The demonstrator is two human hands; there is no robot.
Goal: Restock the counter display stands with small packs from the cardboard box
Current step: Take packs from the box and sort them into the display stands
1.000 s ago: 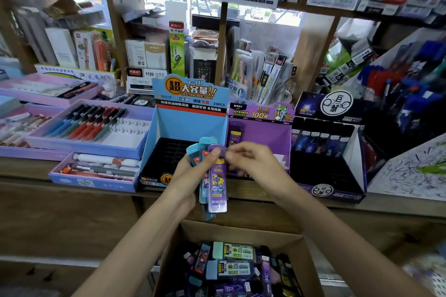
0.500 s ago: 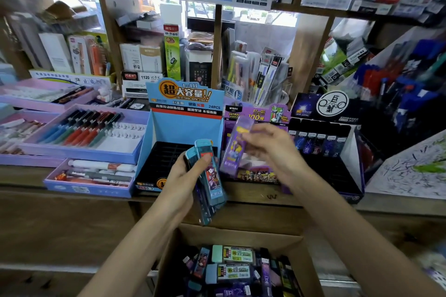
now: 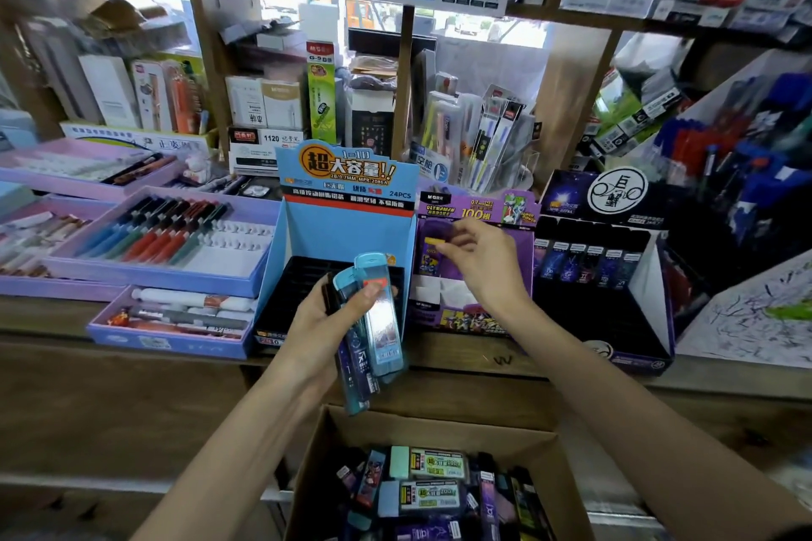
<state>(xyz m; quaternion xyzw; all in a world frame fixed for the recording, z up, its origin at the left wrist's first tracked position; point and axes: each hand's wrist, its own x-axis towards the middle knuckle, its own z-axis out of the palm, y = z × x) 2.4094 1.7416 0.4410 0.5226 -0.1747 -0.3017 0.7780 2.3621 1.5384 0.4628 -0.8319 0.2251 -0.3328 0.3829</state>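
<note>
My left hand (image 3: 327, 318) grips a bunch of slim packs (image 3: 373, 325), teal and dark ones, in front of the blue display stand (image 3: 347, 228), whose black tray looks bare. My right hand (image 3: 481, 264) reaches into the purple display stand (image 3: 476, 211) and pinches a purple pack (image 3: 433, 248) standing upright at the stand's back left. The cardboard box (image 3: 439, 430) sits open below the counter edge, holding several more small packs (image 3: 433, 483). To the right stands a black display stand (image 3: 602, 277) with a row of dark packs.
Purple trays of pens (image 3: 154, 233) fill the counter's left. A wooden shelf frame (image 3: 406, 79) with boxed stationery rises behind the stands. Racks of blue and red pens (image 3: 725, 154) crowd the right, beside a scribbled white test sheet (image 3: 755, 321).
My right hand took the purple pack from the bunch in my left hand and carried it up and right into the purple stand. My left hand still holds the other packs.
</note>
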